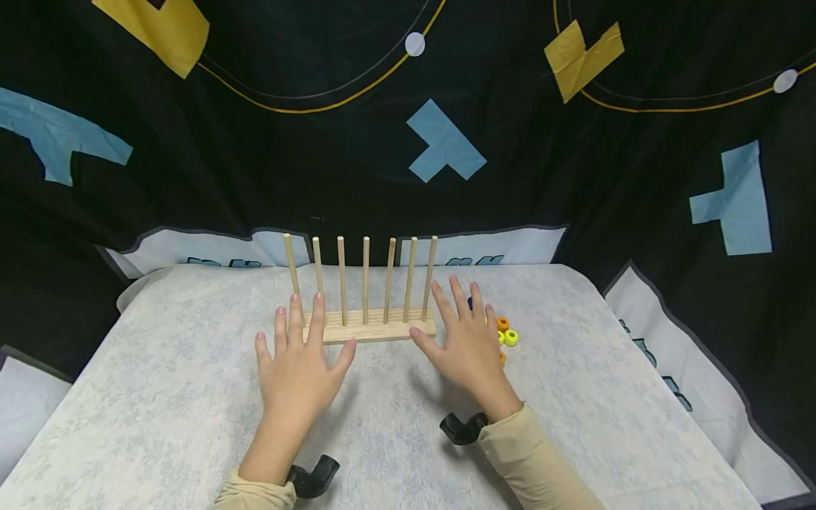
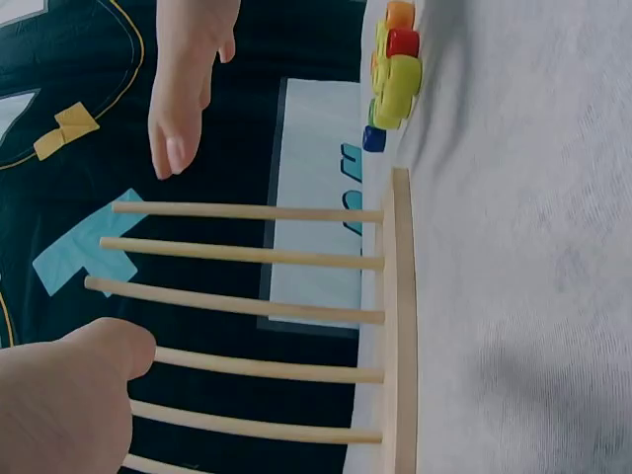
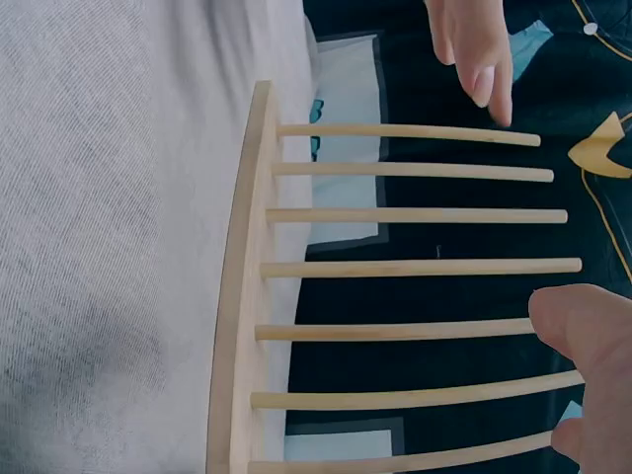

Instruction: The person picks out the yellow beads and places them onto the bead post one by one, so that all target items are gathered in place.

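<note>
A pale wooden peg stand (image 1: 382, 331) with several upright rods rises from the far middle of the table. My left hand (image 1: 297, 375) hovers palm down before its left end, fingers spread and holding nothing. Toward its right end my right hand (image 1: 470, 348) is also spread out and holds nothing. Just beyond the right hand lies a group of small beads, among them a yellow bead (image 1: 511, 338) and an orange bead (image 1: 503, 324); the hand partly hides the group. The left wrist view also shows a red bead (image 2: 402, 42) and a blue bead (image 2: 373, 138) there.
The table (image 1: 191, 397) has a mottled light grey cover. A black cloth (image 1: 306, 163) with blue and yellow tape pieces hangs behind it. Each wrist wears a black mount, such as the left wrist mount (image 1: 314, 480).
</note>
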`<state>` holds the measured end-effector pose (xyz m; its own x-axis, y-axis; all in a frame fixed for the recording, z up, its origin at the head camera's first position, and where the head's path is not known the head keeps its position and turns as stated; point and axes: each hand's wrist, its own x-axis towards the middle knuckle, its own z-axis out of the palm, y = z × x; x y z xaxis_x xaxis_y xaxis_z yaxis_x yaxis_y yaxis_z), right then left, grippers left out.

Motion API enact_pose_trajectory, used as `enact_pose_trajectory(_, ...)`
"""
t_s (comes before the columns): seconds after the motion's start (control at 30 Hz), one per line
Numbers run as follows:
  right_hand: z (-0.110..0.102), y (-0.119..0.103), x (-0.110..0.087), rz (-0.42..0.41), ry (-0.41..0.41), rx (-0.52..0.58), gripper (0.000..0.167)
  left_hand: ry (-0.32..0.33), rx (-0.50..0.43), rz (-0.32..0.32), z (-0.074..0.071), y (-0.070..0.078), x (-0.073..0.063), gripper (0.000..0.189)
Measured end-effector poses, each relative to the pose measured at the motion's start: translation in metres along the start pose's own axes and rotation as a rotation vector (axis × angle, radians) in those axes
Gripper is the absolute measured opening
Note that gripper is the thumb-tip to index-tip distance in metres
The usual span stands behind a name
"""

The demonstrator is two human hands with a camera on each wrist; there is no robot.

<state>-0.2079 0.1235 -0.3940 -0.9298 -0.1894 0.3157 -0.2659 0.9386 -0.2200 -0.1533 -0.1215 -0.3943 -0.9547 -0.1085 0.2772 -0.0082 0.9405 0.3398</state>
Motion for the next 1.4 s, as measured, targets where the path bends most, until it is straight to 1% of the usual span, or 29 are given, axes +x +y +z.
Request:
enact_pose_trajectory(0.23,-0.002,0.008,0.001,0.019,-0.028,-0.019,0.08,0.051,-0.021,0.007,-0.005,-0.013,0.001,0.095)
enact_pose_trajectory(0.4,-0.003,0.018,0.001,0.027,-0.032,-0.008,0.078,0.052,-0.031,-0.005,-0.002,-0.027,0.004,0.096)
enact_pose_trajectory(0.5,-0.002,0.027,0.002,0.026,-0.024,0.012,0.077,0.036,-0.048,-0.023,0.004,-0.039,0.007,0.095)
enact_pose_trajectory(0.63,-0.001,0.041,0.003,0.044,-0.025,0.041,0.076,-0.007,-0.065,-0.047,0.012,-0.056,0.011,0.091)
enact_pose_trajectory(0.77,0.0,0.059,0.005,0.089,-0.059,0.054,0.076,-0.051,-0.073,-0.058,0.02,-0.068,0.015,0.087)
enact_pose_trajectory(0.93,0.004,0.083,0.005,0.125,-0.091,0.093,0.077,-0.066,-0.106,-0.053,0.031,-0.078,0.018,0.082)
enact_pose_trajectory(1.03,0.007,0.096,0.005,0.142,-0.101,0.143,0.076,-0.065,-0.121,-0.046,0.038,-0.084,0.019,0.081)
enact_pose_trajectory(1.13,0.01,0.107,0.004,0.165,-0.112,0.165,0.073,-0.076,-0.139,-0.059,0.045,-0.089,0.019,0.082)
enact_pose_trajectory(1.27,0.014,0.12,0.003,0.21,-0.138,0.162,0.07,-0.093,-0.164,-0.087,0.052,-0.094,0.02,0.08)
enact_pose_trajectory(1.4,0.018,0.13,0.003,0.24,-0.159,0.164,0.069,-0.088,-0.189,-0.091,0.058,-0.097,0.02,0.077)
